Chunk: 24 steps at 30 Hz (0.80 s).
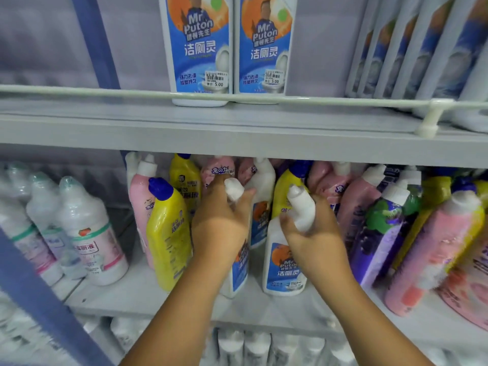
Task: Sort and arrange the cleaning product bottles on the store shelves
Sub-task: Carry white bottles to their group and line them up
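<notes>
On the middle shelf [148, 294] my left hand [220, 223] grips the neck of a white bottle with a blue label [237, 273]; its white cap sticks up between my fingers. My right hand [314, 233] grips the neck of a second white blue-label bottle [284, 270], cap pointing up. A yellow bottle with a blue cap [167, 233] leans just left of my left hand. Pink, yellow and white bottles stand crowded behind both hands.
Two upright white blue-label bottles [202, 48] stand on the upper shelf [237, 138] behind a white rail, with more at the far right [422, 48]. Clear-capped white bottles [89, 233] fill the left, purple [380, 233] and pink bottles [435, 247] the right.
</notes>
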Each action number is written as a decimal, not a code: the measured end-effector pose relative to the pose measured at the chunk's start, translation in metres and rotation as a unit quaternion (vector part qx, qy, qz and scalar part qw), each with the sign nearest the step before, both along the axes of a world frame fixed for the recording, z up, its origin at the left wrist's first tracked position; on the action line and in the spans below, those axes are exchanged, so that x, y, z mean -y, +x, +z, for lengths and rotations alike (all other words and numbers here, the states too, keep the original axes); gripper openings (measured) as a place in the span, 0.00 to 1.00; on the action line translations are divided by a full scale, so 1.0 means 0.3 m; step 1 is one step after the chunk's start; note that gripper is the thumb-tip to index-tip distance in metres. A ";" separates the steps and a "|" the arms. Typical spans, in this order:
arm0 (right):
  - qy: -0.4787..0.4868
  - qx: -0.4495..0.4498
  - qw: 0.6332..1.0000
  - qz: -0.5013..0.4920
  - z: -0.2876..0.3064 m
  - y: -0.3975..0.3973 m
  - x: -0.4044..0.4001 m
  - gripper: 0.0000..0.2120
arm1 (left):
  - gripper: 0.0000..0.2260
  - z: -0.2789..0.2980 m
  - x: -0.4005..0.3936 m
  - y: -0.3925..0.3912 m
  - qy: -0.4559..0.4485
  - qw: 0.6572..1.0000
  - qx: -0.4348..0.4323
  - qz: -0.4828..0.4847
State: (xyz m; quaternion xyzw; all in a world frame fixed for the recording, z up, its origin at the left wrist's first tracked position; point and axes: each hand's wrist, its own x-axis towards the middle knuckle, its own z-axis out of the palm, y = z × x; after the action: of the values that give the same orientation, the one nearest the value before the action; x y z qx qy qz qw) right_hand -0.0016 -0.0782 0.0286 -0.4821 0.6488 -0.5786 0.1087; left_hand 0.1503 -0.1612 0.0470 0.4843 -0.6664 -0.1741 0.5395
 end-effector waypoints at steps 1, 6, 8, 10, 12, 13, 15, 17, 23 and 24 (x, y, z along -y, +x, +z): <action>0.006 0.003 1.000 0.006 0.003 -0.002 -0.019 0.16 | 0.20 -0.005 -0.014 0.005 -0.008 1.000 -0.011 -0.006; 0.036 0.086 0.993 0.073 -0.017 -0.026 -0.072 0.21 | 0.18 -0.033 -0.105 0.014 0.105 0.992 -0.057 -0.035; 0.062 0.105 0.988 0.098 -0.044 -0.048 -0.079 0.22 | 0.21 -0.082 -0.151 0.023 0.124 0.992 -0.025 -0.024; 0.097 0.127 0.979 0.129 -0.079 -0.071 -0.084 0.22 | 0.23 -0.139 -0.192 0.025 0.155 0.987 -0.044 -0.015; 0.120 0.144 0.969 0.163 -0.109 -0.088 -0.088 0.21 | 0.22 -0.184 -0.217 0.020 0.190 0.978 -0.087 -0.014; 0.123 0.146 0.966 0.173 -0.120 -0.096 -0.087 0.20 | 0.22 -0.204 -0.222 0.019 0.200 0.975 -0.100 -0.015; 0.127 0.147 0.963 0.185 -0.133 -0.108 -0.083 0.20 | 0.21 -0.239 -0.232 0.020 0.205 0.972 -0.114 -0.015; 0.127 0.148 0.962 0.191 -0.140 -0.114 -0.087 0.21 | 0.21 -0.264 -0.251 0.028 0.206 0.970 -0.129 -0.007; 0.084 0.162 0.968 0.172 -0.133 -0.058 -0.160 0.23 | 0.19 -0.251 -0.296 0.093 0.210 0.966 -0.140 -0.048; 0.080 0.162 0.969 0.170 -0.128 -0.040 -0.179 0.25 | 0.19 -0.247 -0.309 0.112 0.213 0.965 -0.140 -0.057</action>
State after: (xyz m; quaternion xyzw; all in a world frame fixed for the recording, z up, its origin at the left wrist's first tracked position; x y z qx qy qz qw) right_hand -0.0137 -0.0244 -0.0097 -0.4748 0.5756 -0.5682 0.3470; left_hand 0.1838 -0.0683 -0.0270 0.5196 -0.5582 -0.4089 0.5012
